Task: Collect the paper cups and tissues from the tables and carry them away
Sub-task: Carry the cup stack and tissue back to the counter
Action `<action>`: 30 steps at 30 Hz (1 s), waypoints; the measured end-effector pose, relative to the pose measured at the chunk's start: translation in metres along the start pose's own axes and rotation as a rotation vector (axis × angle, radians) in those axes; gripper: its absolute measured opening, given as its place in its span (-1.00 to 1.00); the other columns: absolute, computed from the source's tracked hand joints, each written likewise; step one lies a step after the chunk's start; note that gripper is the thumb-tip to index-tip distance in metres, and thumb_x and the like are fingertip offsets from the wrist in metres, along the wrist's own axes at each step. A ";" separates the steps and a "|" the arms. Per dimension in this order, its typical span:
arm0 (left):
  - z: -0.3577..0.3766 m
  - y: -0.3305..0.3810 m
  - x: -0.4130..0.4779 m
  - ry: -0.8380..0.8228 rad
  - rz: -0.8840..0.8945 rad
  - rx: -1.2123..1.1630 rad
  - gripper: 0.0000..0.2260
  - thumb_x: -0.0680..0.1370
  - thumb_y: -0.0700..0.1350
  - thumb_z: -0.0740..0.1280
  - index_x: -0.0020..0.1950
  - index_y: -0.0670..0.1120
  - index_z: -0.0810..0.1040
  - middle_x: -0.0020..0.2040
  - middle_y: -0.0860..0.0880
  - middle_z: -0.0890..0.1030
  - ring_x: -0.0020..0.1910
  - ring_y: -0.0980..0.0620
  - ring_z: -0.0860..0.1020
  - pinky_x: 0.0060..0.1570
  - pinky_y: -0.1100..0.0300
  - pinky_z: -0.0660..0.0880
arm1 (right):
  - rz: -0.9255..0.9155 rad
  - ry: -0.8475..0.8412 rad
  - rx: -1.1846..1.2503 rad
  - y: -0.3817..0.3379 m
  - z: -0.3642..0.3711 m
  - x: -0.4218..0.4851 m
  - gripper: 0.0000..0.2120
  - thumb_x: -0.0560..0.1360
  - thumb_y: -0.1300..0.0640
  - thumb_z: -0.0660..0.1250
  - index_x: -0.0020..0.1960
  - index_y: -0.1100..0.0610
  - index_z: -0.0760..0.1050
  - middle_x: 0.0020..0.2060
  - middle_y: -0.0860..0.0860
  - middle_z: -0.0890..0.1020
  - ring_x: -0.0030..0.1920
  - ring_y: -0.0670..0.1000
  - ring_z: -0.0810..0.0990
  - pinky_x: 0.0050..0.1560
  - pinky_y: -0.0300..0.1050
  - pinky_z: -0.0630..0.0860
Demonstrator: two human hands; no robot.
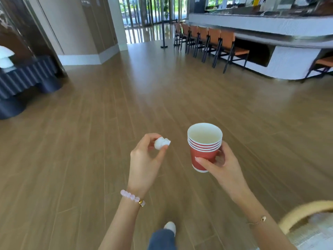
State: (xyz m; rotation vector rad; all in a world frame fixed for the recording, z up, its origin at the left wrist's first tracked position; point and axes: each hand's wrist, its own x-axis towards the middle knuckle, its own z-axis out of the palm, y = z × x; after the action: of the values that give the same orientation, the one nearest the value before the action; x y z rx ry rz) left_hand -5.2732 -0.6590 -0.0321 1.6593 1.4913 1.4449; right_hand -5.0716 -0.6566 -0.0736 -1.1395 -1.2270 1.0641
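Your left grip [144, 159] barely pinches the tissue [161, 143], 9 o'clock of the cups [202, 153] your right grip [221, 165] clasps, so a jolt could drop it.

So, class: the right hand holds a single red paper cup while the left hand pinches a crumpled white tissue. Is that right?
No. The head view shows the right hand holding a stack of nested red paper cups, not a single one. The left hand does pinch a crumpled white tissue.
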 end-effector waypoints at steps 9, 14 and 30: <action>0.095 -0.029 0.173 -0.264 0.139 -0.137 -0.80 0.48 -0.17 0.40 -0.07 0.14 0.52 -0.09 0.27 0.60 -0.03 0.22 0.57 -0.01 0.46 0.41 | -0.024 0.293 -0.126 0.003 -0.032 0.141 -0.50 0.32 0.25 0.54 0.11 -0.13 0.45 -0.01 -0.14 0.63 -0.08 -0.29 0.61 -0.17 -0.46 0.48; 0.173 -0.025 0.246 -0.421 0.219 -0.197 -0.79 0.47 -0.17 0.41 -0.07 0.16 0.52 -0.09 0.28 0.60 -0.02 0.23 0.56 -0.02 0.48 0.39 | -0.028 0.473 -0.158 0.001 -0.075 0.194 -0.49 0.31 0.17 0.55 0.13 -0.20 0.45 -0.05 -0.25 0.63 -0.03 -0.28 0.60 -0.13 -0.45 0.48; 0.495 0.053 0.346 -0.746 0.359 -0.321 -0.83 0.48 -0.16 0.40 -0.05 0.10 0.53 -0.09 0.20 0.62 -0.01 0.13 0.58 -0.01 0.39 0.43 | -0.030 0.870 -0.231 0.031 -0.330 0.321 -0.48 0.31 0.12 0.55 0.16 -0.17 0.44 0.02 -0.15 0.63 0.01 -0.22 0.59 -0.09 -0.43 0.48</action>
State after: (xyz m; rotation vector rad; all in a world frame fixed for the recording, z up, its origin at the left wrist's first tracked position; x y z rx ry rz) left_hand -4.8576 -0.2180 -0.0176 1.9969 0.5486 0.9653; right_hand -4.7224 -0.3555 -0.0619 -1.5260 -0.6630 0.3081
